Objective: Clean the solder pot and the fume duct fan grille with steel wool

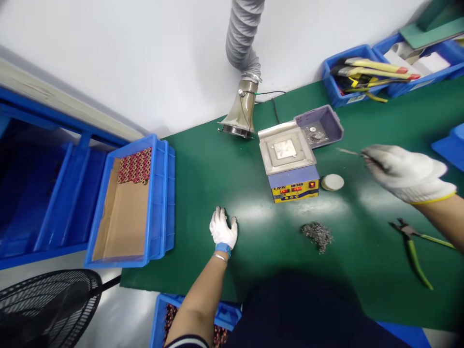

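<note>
My left hand point(223, 230), in a white glove with a blue band at the wrist, rests on the green tabletop with its fingers spread and nothing in it. On the right, my gloved right hand point(402, 169) is closed around a thin, pale, pointed tool point(348, 152); its exact kind is blurred. Between the hands stands a solder pot point(294, 186) with a yellow front, lit red digits and a square silver surface. A small round white-topped container point(332, 182) sits at its right. Closer to me lies a heap of tiny metal pieces point(317, 235).
Green-handled cutters point(411, 241) lie at right. A grey-purple tray point(322, 123) adjoins the pot. Above hangs a fume hose point(244, 36) with a flared nozzle point(241, 108). Blue bins point(348, 99) line the back. Left, a blue crate point(149, 217) holds rows of red coils point(135, 165); a fan point(47, 304) stands below.
</note>
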Demonstrator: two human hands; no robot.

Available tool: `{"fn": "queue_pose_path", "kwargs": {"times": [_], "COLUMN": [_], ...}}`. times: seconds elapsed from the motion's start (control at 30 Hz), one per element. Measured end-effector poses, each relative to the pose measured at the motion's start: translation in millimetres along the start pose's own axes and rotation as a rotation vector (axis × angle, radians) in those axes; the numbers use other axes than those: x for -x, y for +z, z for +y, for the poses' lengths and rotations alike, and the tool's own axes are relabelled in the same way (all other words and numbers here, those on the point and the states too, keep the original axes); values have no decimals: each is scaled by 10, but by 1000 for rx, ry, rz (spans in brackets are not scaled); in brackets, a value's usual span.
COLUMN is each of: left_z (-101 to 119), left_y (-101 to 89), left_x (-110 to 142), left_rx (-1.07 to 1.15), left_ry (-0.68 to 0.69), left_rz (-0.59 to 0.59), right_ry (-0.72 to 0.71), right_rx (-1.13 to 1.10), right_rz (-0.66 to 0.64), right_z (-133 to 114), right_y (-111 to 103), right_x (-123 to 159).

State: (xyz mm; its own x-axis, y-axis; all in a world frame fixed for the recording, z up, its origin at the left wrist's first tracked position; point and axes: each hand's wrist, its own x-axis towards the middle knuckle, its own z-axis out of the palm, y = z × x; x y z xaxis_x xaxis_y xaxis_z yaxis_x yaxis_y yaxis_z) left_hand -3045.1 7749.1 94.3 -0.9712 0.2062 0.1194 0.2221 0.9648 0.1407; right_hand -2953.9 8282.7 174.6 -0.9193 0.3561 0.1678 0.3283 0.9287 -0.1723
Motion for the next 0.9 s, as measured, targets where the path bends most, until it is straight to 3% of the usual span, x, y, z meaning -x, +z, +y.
{"fn": "queue_pose_path", "kwargs": {"times": [0.1,0.2,0.33,0.63,0.9], "left_z": [3,0,-11,-17,-9], "left_y": [-12,-16,-10,-22,-25], "left_x": [4,6,11,17,20], "left_rx": [1,0,-5,-8,-14], "left_ry": [0,-5,-4,3,1], "left_rz": [-3,-9,-1,2,1], "right_ry": [-200,-267,-323,-306,-270], "right_rx": [43,112,89,213,276], "right_rz": [-28,-102,-120,-229,-263], "right_z": [-388,-588,-648,-745,-806], "right_y": [-84,-70,-41,-95,-20], "right_x": [-213,-406,-550,-646,-674]}}
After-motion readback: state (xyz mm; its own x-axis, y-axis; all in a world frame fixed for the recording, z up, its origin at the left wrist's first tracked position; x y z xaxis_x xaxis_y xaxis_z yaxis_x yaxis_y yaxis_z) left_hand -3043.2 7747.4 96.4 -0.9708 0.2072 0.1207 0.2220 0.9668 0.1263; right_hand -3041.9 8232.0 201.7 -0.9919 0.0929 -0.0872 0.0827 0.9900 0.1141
